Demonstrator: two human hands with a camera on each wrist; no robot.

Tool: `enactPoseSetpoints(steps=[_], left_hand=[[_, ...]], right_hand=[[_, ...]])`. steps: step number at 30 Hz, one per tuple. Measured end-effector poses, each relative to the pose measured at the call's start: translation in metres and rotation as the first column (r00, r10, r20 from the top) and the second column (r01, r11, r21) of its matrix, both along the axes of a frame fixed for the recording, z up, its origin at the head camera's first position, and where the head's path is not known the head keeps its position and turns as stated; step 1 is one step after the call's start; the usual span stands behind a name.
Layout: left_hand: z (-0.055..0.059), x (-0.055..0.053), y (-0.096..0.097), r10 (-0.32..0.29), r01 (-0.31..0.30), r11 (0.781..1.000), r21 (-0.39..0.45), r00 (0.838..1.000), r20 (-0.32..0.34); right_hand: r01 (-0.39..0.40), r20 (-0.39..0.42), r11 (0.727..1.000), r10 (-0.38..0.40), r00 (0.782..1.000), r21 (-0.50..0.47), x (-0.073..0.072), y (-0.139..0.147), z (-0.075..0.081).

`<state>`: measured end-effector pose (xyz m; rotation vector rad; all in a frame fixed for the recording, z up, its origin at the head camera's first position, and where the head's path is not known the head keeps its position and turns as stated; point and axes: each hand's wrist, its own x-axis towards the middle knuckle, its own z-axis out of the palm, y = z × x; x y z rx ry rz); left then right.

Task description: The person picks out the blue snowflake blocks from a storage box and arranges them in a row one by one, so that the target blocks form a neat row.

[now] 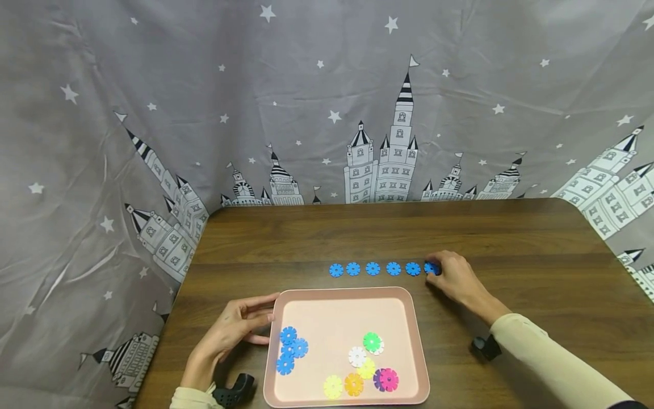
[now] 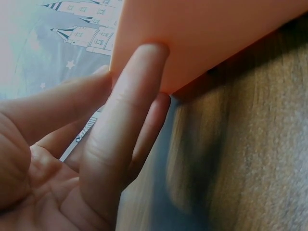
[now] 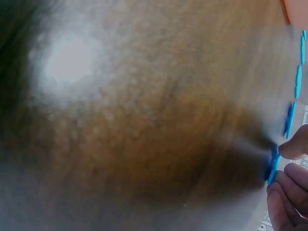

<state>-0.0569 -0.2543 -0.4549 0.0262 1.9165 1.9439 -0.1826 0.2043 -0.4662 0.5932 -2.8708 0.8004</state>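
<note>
At the right end of a row of blue notched flower-shaped discs (image 1: 373,268), my right hand (image 1: 457,279) pinches the last blue disc (image 1: 432,268) between thumb and fingers. The right wrist view shows this disc (image 3: 273,165) at the table surface, partly hidden by the fingertips. My left hand (image 1: 237,324) touches the left side of a pink tray (image 1: 347,293) with fairly straight fingers. In the left wrist view, fingertips press on the tray's outer wall (image 2: 202,38). Inside the tray, several blue discs (image 1: 288,347) lie clustered at the left.
Other discs lie in the tray's right half: green (image 1: 371,341), white (image 1: 357,357), yellow (image 1: 333,387), orange (image 1: 353,384), pink (image 1: 389,379) and purple. The wooden table (image 1: 541,255) ends at a grey castle-print curtain (image 1: 306,102) behind and at the sides.
</note>
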Motion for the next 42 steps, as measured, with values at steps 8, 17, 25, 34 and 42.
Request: enactPoseSetpoints(steps=[8,17,25,34,42], left_hand=[[0.0,0.0,0.0,-0.001,0.001,1.0,-0.005,1.0,-0.002],[-0.001,0.001,-0.001,0.001,-0.001,1.0,0.008,1.0,0.002],[0.0,0.001,-0.001,-0.003,0.003,1.0,0.013,1.0,0.009],[0.001,-0.001,-0.001,0.001,-0.002,1.0,0.017,1.0,0.008],[0.0,0.0,-0.001,-0.006,0.006,1.0,0.027,1.0,-0.002]], right_hand=[[-0.007,-0.029,1.0,0.008,1.0,0.008,-0.001,-0.001,-0.003],[-0.005,-0.04,1.0,0.006,0.999,0.005,0.0,-0.002,-0.004],[0.029,-0.052,0.998,-0.032,0.998,-0.056,0.008,-0.004,0.005],[-0.005,0.031,0.966,0.014,0.999,-0.259,0.034,-0.037,0.038],[-0.109,0.149,0.946,0.161,0.976,-0.305,0.061,-0.078,0.049]])
